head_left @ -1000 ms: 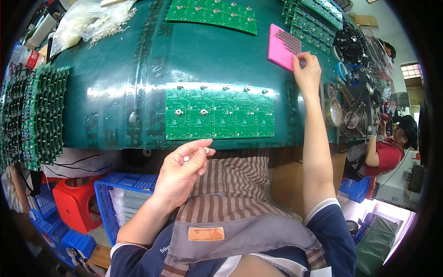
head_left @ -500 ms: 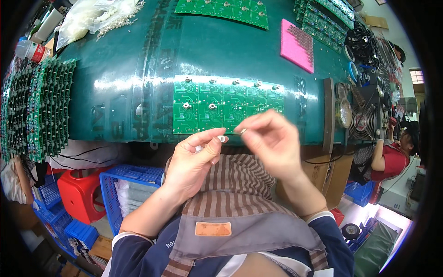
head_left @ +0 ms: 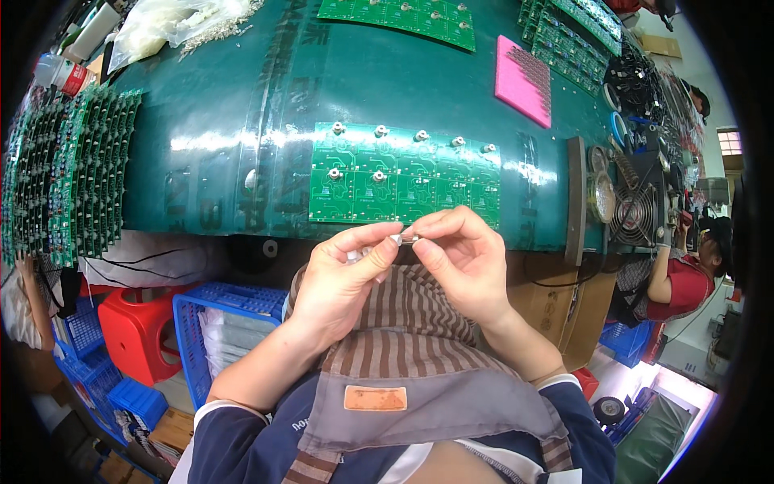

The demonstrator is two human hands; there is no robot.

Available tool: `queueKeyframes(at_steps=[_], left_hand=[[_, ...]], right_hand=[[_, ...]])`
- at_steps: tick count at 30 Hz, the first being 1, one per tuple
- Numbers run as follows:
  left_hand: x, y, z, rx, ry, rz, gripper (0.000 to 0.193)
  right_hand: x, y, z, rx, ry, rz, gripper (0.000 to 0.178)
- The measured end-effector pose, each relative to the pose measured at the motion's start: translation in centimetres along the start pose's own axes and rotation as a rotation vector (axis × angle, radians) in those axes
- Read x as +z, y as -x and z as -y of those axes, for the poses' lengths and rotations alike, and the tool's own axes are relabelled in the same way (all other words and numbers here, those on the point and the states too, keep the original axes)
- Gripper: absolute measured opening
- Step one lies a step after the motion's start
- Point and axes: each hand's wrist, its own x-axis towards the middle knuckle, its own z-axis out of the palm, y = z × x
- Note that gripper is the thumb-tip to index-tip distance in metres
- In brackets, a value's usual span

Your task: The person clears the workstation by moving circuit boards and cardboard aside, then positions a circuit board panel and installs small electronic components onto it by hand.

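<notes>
My left hand (head_left: pixel 339 274) pinches a small white plastic sleeve (head_left: pixel 396 239) between thumb and forefinger; more white pieces (head_left: pixel 355 256) sit in its curled fingers. Against that sleeve, my right hand (head_left: pixel 469 262) holds a tiny metal-tipped part (head_left: pixel 410 239), its exact kind too small to tell. Both hands meet just off the table's near edge, above my striped apron (head_left: pixel 403 347). Right behind them a green circuit board panel (head_left: pixel 355 211) lies flat. Small upright metal-and-white parts stand along its far row and on two left spots of its near row.
A pink foam block (head_left: pixel 516 93) bears rows of small metal pins. Stacked circuit boards (head_left: pixel 72 177) stand at the left, and another panel (head_left: pixel 395 16) lies at the back. Plastic bags (head_left: pixel 153 32) hold pale parts. A fan (head_left: pixel 634 211) stands right; a person in red (head_left: pixel 681 282) sits beyond.
My right hand has moved left and brought its small part against the white sleeve in my left hand. The view has shifted slightly, while the board panel appears unmoved on the table.
</notes>
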Motion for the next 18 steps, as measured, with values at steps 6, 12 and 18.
queueKeyframes(at_steps=[6,12,18], left_hand=[[0.3,0.1,0.0,-0.032,-0.021,-0.047,0.030],[-0.2,0.1,-0.3,-0.121,-0.001,0.073,0.036],[-0.3,0.3,-0.1,-0.180,0.008,0.042,0.029]], right_hand=[[-0.1,0.0,-0.5,-0.032,0.065,0.004,0.011],[-1.5,-1.2,0.0,-0.104,0.293,0.044,0.009],[-3.7,-4.9,0.0,-0.245,0.885,-0.122,0.007]])
